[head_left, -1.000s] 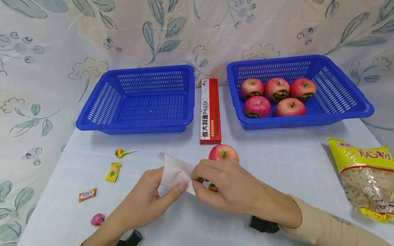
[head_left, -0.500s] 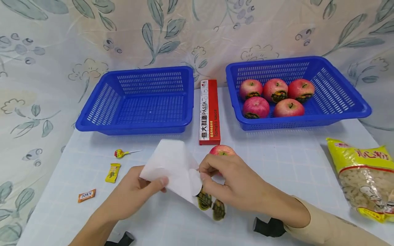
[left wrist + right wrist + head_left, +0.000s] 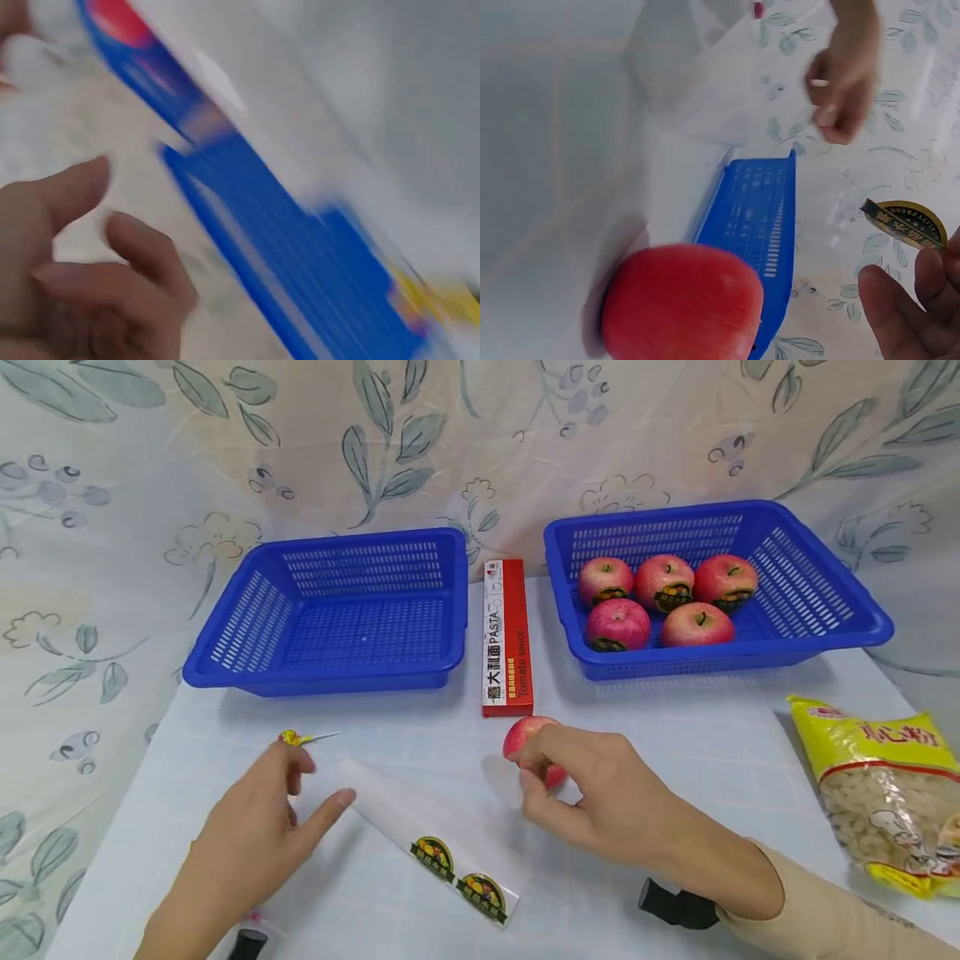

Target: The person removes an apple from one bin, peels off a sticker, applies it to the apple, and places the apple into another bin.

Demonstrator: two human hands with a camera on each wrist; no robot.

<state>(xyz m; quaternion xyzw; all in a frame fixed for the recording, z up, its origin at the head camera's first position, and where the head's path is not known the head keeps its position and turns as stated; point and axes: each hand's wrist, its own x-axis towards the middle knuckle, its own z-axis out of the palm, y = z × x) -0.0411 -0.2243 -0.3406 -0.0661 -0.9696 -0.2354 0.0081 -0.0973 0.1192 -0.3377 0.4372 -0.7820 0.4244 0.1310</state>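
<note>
Right fingers [image 3: 922, 300]: curled, pinching a round sticker [image 3: 905, 222] by its edge; the sticker hangs clear of the fruit, judged ready to apply.
Right hand [image 3: 592, 789]: held against the near right side of the loose apple [image 3: 525, 739], partly covering it.
Loose apple: on the table [image 3: 712, 752], near the close end of the pasta box [image 3: 507, 639]; no sticker shows on its visible skin.
Left fingers [image 3: 330, 806]: spread and relaxed, holding nothing; index tip at the far left end of the sticker sheet [image 3: 435, 839].
Left hand [image 3: 255, 839]: above the table, near the lollipop [image 3: 296, 739].
Sticker sheet: flat on the table between both hands, two stickers left at its near end.
Right basket [image 3: 817, 602]: five stickered apples.
Left basket [image 3: 337, 610]: nothing inside.
</note>
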